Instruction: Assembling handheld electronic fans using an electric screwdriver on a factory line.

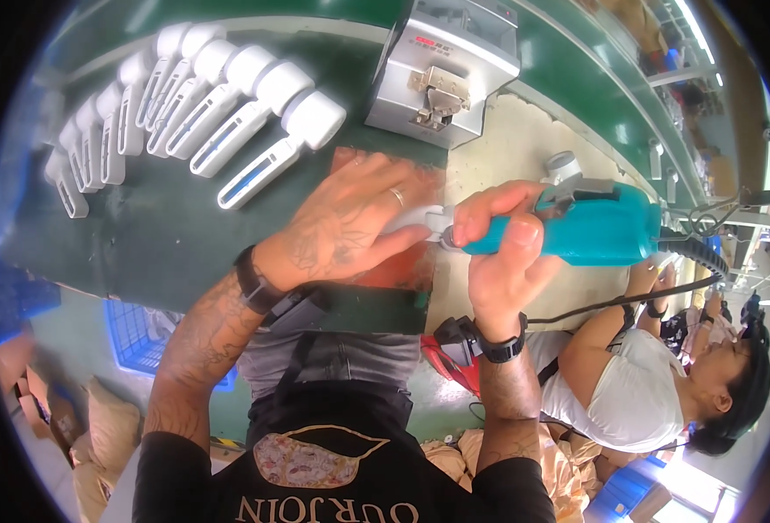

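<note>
My left hand (337, 222) is closed around a white plastic piece (420, 218), holding it low over an orange-red mat (402, 270). Most of that piece is hidden under my fingers. In my right hand (509, 261) lies a teal electric screwdriver (607, 228), held sideways, its tip pointing left. The tip meets or nearly meets the end of the white piece; I cannot tell which. Left of my hands, several white handled devices with round heads (258, 157) lie fanned out in a row on the dark green table (158, 235).
A grey metal box machine, apparently a screw feeder (442, 65), stands beyond my hands. Near it sits a small white round part (564, 164). The screwdriver's black cord (603, 302) loops at right. A person in a white shirt (620, 392) sits close by. A blue basket (136, 336) stands below the table.
</note>
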Demonstrator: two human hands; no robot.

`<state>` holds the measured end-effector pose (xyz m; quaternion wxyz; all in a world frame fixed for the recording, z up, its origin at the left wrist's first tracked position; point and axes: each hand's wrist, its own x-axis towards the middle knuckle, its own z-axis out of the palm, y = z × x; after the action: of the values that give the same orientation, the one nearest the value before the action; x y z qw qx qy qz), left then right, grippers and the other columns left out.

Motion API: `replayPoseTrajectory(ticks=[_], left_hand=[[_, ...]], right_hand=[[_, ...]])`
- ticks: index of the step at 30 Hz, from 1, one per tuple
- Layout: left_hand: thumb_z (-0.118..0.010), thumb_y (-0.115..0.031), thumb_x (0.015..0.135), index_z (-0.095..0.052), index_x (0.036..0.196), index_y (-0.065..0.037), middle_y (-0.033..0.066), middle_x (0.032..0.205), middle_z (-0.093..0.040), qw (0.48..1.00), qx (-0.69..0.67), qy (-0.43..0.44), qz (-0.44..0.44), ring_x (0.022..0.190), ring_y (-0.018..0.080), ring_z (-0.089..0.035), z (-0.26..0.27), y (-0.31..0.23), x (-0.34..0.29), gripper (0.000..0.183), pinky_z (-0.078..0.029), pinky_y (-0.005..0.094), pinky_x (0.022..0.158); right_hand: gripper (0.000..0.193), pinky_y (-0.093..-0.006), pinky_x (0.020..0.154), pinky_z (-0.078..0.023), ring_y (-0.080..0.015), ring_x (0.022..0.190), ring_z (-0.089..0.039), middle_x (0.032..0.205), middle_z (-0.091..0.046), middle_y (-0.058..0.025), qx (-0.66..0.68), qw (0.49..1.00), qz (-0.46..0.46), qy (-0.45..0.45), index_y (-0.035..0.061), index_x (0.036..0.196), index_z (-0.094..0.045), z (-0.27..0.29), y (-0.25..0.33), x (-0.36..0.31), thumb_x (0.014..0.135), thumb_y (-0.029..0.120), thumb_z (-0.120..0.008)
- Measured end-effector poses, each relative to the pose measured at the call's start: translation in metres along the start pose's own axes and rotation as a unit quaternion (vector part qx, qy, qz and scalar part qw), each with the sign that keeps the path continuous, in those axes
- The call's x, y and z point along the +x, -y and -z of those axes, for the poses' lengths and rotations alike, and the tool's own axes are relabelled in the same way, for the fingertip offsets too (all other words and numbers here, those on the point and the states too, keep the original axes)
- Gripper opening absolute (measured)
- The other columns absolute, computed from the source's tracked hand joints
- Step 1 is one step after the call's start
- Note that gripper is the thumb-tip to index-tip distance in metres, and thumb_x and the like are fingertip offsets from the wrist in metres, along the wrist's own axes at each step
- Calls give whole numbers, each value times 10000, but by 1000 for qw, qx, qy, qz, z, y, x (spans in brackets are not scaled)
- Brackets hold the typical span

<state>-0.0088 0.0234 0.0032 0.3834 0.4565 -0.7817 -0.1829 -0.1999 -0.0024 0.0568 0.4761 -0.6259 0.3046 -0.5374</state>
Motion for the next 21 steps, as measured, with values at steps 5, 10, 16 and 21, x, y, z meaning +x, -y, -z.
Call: replayPoseTrajectory(ticks=[5,10,16,21], left_hand=[[-788,-205,891,-735,1206,-63,109,1257,-682,1000,11,14,9,1160,375,-628,-6,2,4,350,-480,484,1037],[-797,-196,874,-731,1205,-75,117,1312,-673,999,22,-16,-19,1164,366,-640,8,-5,15,358,-489,480,1040],[-753,-224,903,-699,1176,-92,98,1109,-703,986,48,6,-162,1057,305,-681,11,-14,-30,308,-566,433,881],[-846,-209,901,-726,1215,-32,157,1130,-757,962,12,-232,144,1004,348,-743,72,-31,-112,379,-588,431,893]], right_hand=[[485,-375,606,-508,-224,630,-583,743,-580,-115,20,1000,12,16,5,1041,-513,4,-4,6,1062,472,-640],[453,-374,644,-506,-219,679,-582,765,-581,-100,27,1000,-5,-4,12,1075,-534,7,-11,-2,1069,454,-631],[606,-298,579,-364,-143,629,-452,708,-477,-7,174,977,-81,-88,59,1188,-601,21,16,-30,1016,640,-590],[685,-326,517,-447,-184,563,-523,720,-560,-50,154,982,55,-91,76,1163,-626,24,58,-61,985,736,-584]])
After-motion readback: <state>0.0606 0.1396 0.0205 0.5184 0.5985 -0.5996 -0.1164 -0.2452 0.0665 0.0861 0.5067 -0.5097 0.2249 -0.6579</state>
